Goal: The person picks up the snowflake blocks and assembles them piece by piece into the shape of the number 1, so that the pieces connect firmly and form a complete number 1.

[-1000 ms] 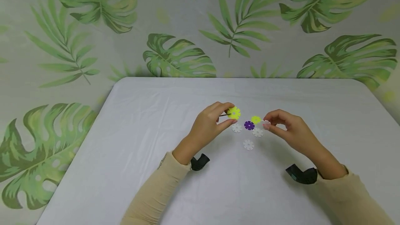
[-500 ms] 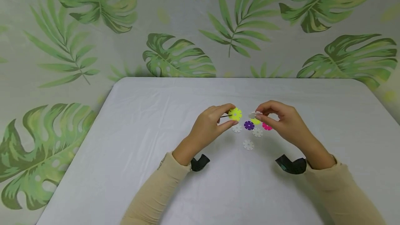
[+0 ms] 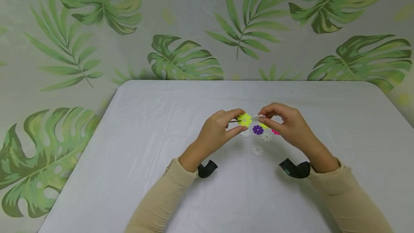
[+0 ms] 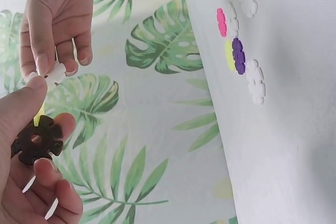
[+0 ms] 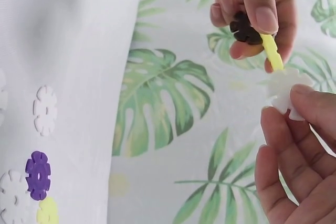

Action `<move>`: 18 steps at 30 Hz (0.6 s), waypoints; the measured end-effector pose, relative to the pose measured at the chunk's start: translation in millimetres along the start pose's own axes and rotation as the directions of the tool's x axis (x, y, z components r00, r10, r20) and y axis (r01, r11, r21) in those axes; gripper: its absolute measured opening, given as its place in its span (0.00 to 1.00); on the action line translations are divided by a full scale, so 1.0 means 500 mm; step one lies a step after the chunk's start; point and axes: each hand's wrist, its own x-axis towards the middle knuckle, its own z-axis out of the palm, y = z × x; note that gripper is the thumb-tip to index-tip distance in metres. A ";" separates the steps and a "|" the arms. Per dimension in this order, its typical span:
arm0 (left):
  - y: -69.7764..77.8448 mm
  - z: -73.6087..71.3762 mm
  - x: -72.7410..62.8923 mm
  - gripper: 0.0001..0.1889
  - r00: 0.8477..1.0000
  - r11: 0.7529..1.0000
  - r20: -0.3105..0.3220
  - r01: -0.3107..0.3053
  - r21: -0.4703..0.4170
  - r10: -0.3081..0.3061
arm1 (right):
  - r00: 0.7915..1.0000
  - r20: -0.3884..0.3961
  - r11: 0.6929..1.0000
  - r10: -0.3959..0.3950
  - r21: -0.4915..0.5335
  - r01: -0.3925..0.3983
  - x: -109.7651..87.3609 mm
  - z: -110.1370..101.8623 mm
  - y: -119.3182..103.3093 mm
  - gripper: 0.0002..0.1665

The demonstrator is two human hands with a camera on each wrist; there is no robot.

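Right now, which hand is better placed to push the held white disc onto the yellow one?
Probably the right hand: it pinches the white disc close by the yellow disc, while the left hand grips that and the dark disc.

- Left hand (image 3: 214, 128): raised, set in a pinch grip.
- Right hand (image 3: 289, 120): also pinching (just beside the left).
- Arms (image 3: 163, 197): extended forward, converging.

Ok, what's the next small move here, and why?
I'd probably ease a notch of the white disc in your right hand onto the yellow disc in your left hand: their edges meet or nearly meet, and the yellow one already appears slotted into a dark disc.
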 end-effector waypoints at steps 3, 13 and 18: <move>-0.001 0.000 0.000 0.18 1.000 1.000 0.003 -0.005 0.007 0.005 | 1.000 -0.005 1.000 -0.004 0.015 0.004 0.002 0.004 -0.002 0.13; 0.000 0.004 0.000 0.20 0.982 0.998 0.189 0.034 -0.046 -0.025 | 0.997 -0.065 0.997 -0.029 0.066 0.033 0.003 0.016 -0.006 0.12; -0.001 0.007 0.001 0.19 0.980 0.996 0.198 0.029 -0.090 -0.010 | 0.995 -0.097 0.995 -0.023 0.090 0.032 0.004 0.024 -0.007 0.13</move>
